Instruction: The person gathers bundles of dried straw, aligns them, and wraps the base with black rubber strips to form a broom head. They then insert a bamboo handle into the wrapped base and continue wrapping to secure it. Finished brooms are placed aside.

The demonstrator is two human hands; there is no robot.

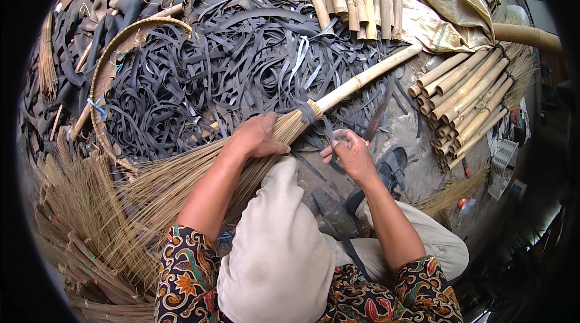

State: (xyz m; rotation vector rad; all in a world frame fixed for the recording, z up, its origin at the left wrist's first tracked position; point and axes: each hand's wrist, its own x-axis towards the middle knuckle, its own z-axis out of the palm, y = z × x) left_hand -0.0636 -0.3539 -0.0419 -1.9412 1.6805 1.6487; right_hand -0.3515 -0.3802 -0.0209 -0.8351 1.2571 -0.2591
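A: Report hand states.

B: My left hand (257,135) is clamped over the broom bristles (181,178), just below the black binding (308,111) where they join the bamboo handle (368,75). My right hand (350,154) pinches a black rubber strip (329,132) between the fingertips.

A: Broom position?

B: It lies across my knee (272,232), handle pointing up and right over the pile of black strips (211,69).

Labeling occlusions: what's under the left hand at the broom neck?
The left hand presses on the broom's straw bristles, beside the dark strap binding at the bamboo handle. Black strips lie beyond. The straw beneath the palm is covered.
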